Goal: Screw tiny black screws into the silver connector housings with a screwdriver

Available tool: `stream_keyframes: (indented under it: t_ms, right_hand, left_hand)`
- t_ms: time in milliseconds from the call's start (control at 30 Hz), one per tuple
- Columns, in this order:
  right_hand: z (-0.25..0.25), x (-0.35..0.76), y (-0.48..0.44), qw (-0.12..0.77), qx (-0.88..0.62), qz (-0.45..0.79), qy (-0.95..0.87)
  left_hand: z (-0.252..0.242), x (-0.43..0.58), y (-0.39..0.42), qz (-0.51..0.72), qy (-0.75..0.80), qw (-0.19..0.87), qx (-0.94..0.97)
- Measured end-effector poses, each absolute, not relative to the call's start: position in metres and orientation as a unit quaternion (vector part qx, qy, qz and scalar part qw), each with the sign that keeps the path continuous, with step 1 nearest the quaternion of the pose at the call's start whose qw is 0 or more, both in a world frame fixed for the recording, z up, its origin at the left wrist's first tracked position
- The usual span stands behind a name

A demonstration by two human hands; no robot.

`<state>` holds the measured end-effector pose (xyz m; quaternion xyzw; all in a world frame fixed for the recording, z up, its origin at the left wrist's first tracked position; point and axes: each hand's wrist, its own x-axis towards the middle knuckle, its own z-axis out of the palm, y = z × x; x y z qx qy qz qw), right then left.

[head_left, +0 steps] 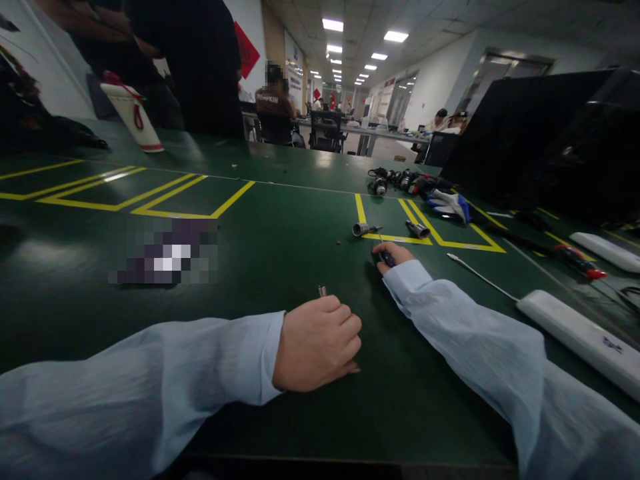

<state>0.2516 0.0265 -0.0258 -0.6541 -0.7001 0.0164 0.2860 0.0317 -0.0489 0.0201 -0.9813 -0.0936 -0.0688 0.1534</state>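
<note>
My left hand (320,343) is closed in a fist above the green table, near its front edge. A small metal cylindrical piece (323,291) pokes out past its far side; the rest is hidden in the fingers. Farther off to the right, my right hand (397,253) is wrapped round the dark purple handle of a screwdriver (387,258), its thin shaft pointing away. Just beyond that hand lie two metal cylindrical fittings, the left fitting (360,230) and the right fitting (419,230). Between the hands and the left fitting sits a tiny dark piece (339,243).
Yellow tape (470,247) marks the table. At the back right are several dark metal connectors (380,185) and a white-blue glove (449,205). A white power strip (575,333) lies right, a red-black tool (580,260) beyond. A cup (135,117) stands back left, people behind.
</note>
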Motion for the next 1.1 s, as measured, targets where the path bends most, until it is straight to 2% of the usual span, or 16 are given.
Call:
stream_keyframes:
  t_ms: [133, 233, 300, 367, 467, 600, 700, 1000, 1100]
  right_hand:
    - [-0.021, 0.249, 0.023, 0.292, -0.656, 0.013, -0.696]
    - [-0.01, 0.244, 0.012, 0.355, -0.649, 0.009, -0.673]
    - [0.0, 0.237, -0.001, 0.457, -0.606, 0.04, -0.65]
    - [0.01, 0.23, -0.016, 0.55, -0.547, 0.121, -0.62]
    - [0.023, 0.218, -0.034, 0.584, -0.507, 0.29, -0.564]
    - [0.029, 0.208, -0.046, 0.57, -0.422, 0.512, -0.484]
    - [0.028, 0.203, -0.05, 0.532, -0.385, 0.592, -0.467]
    - [0.027, 0.194, -0.066, 0.423, -0.475, 0.526, -0.564]
    - [0.028, 0.193, -0.068, 0.413, -0.485, 0.5, -0.586]
  left_hand:
    - [0.019, 0.03, -0.047, -0.075, -0.075, 0.168, -0.98]
    - [0.019, 0.025, -0.041, -0.095, -0.076, 0.151, -0.981]
    - [0.019, 0.02, -0.034, -0.115, -0.125, 0.093, -0.981]
    - [0.02, 0.014, -0.025, -0.142, -0.193, -0.003, -0.971]
    - [0.021, 0.006, -0.01, -0.156, -0.264, -0.165, -0.937]
    - [0.025, -0.003, 0.002, -0.119, -0.306, -0.321, -0.888]
    - [0.029, -0.008, 0.003, -0.087, -0.31, -0.36, -0.876]
    - [0.025, -0.009, -0.008, -0.129, -0.22, -0.284, -0.925]
    - [0.024, -0.008, -0.009, -0.143, -0.21, -0.244, -0.936]
